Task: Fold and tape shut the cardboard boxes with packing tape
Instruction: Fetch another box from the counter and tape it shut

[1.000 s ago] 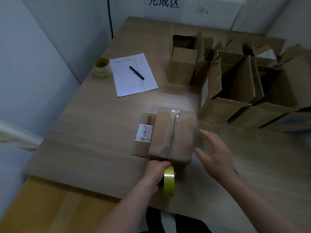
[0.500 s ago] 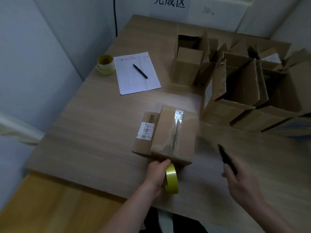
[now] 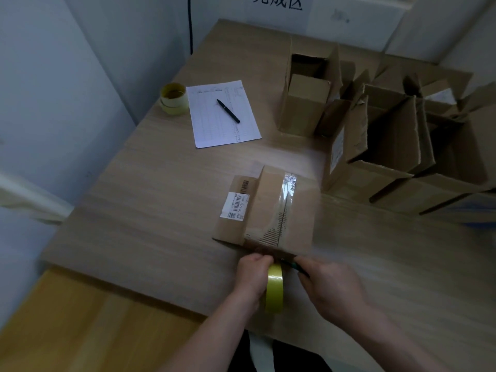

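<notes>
The worktop has open room at frame left; open boxes crowd the upper right. The taped box lies mid-frame, seam running toward the near edge. Just below it, the left hand grips the roll, and the right hand holds a dark cutter at the tape.

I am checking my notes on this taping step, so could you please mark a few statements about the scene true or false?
1. The left hand holds the yellow tape roll. True.
2. The pen lies on the bare table. False: it lies on the paper sheet.
3. Clear tape runs along the top of the near box. True.
4. The right hand is empty. False: it holds a dark tool at the tape.
</notes>
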`<state>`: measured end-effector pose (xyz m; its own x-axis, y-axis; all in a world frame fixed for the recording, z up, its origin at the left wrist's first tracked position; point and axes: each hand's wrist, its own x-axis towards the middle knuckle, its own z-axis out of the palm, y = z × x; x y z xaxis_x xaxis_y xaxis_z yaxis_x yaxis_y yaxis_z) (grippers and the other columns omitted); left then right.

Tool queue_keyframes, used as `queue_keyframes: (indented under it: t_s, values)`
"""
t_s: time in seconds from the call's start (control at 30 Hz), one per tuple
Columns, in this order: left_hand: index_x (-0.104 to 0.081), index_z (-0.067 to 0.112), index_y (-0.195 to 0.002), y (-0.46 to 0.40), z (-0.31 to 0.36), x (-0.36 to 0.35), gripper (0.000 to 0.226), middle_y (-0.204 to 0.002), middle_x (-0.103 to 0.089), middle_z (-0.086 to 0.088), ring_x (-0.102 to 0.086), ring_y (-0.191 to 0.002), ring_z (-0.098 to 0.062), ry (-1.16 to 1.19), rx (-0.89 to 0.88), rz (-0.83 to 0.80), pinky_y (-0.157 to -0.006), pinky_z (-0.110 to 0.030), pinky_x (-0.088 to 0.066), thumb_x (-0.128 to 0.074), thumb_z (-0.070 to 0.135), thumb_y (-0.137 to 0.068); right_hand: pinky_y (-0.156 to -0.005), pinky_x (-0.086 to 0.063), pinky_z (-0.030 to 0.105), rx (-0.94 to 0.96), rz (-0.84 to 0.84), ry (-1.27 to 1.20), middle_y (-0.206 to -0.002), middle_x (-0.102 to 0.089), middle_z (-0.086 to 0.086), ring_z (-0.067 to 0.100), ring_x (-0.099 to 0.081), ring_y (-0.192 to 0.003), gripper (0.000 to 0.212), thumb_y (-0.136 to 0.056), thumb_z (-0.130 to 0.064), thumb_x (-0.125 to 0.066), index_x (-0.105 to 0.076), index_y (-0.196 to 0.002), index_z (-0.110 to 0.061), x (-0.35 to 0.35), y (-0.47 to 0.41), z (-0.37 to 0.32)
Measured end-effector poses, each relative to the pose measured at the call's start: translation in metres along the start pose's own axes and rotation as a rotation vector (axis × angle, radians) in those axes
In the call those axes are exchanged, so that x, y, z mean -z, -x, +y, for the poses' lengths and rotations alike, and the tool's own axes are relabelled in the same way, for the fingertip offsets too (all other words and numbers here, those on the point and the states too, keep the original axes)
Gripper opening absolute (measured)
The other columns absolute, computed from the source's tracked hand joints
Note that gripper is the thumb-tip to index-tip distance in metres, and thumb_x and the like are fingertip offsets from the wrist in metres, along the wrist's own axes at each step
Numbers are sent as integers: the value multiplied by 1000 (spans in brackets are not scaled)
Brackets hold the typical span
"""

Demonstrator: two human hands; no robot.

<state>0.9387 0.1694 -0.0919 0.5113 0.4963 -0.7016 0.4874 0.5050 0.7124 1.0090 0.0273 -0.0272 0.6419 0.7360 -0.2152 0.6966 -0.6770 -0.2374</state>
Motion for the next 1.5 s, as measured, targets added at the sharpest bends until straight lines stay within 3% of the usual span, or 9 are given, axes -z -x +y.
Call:
queue_keyframes:
  t_s: [0.17,0.4,0.57,0.7,0.8,0.93,1.17,1.33,1.5]
  values:
    - [-65,7,-67,0,4,1,15,-62,-52,-7,-46,-62,-17,-66,-12,21,-56,-29,-35,-62,10,-81,-65,-51,38,-35,18,57,-104,-71,-2,27,-68,-86,27,-96,-36,-46,-59,-120,-32,-19,-4,-1]
    - [-66,-8,-74,-8,9,-2,32,-84,-65,-36,-66,-84,-50,-109,16,-2,-73,-57,-54,-61,23,-64,-51,-43,31,-51,21,143,-86,-69,-3,23,-68,-71,16,-87,-32,-63,-64,-103,-32,-34,-8,1]
    - [-62,5,-67,-6,12,-2,23,-83,-66,-36,-67,-71,-40,-114,51,-27,-61,-37,-46,-60,26,-58,-54,-50,32,-266,58,39,-96,-68,-4,25,-69,-77,20,-86,-40,-71,-72,-104,-34,-41,34,60]
    - [-64,2,-72,-6,14,-2,12,-77,-67,-33,-70,-67,-36,-90,71,-26,-53,-28,-46,-63,14,-73,-64,-53,37,-420,86,23,-99,-66,13,36,-66,-81,34,-71,-10,-86,-77,-103,-10,-51,57,106]
    - [-66,-3,-79,-11,10,-1,11,-70,-69,-28,-69,-59,-30,-76,82,-39,-47,-22,-46,-60,6,-82,-84,-52,49,-386,228,-16,-117,-64,24,43,-62,-103,47,-68,-14,-86,-72,-112,-5,-46,41,98]
    - [-66,-10,-79,-10,10,1,20,-75,-68,-31,-64,-66,-30,-109,56,-22,-60,-33,-47,-62,10,-82,-100,-44,48,-5,404,-176,-135,-56,16,34,-52,-122,62,-73,-33,-79,-63,-130,-16,-22,-14,37]
    - [-67,3,-64,-7,10,6,19,-61,-60,-9,-53,-61,-19,-159,5,2,-58,-32,-39,-63,9,-82,-75,-39,34,220,310,-3,-111,-59,-2,24,-56,-97,43,-64,-47,-79,-66,-101,-30,-18,-70,-1]
    - [-67,-6,-71,-1,4,16,21,-66,-58,-20,-58,-69,-30,-223,52,-76,-70,-58,-52,-65,13,-64,-70,-21,32,213,343,100,-104,-53,-2,22,-48,-90,44,-62,-59,-72,-52,-88,-31,-27,-79,-2]
    - [-72,13,-61,15,11,33,11,-62,-64,-15,-66,-71,-34,-336,30,-130,-66,-40,-49,-71,24,-62,-71,-18,32,188,345,102,-107,-51,-2,24,-48,-92,44,-64,-64,-68,-51,-89,-31,-30,-79,-2]
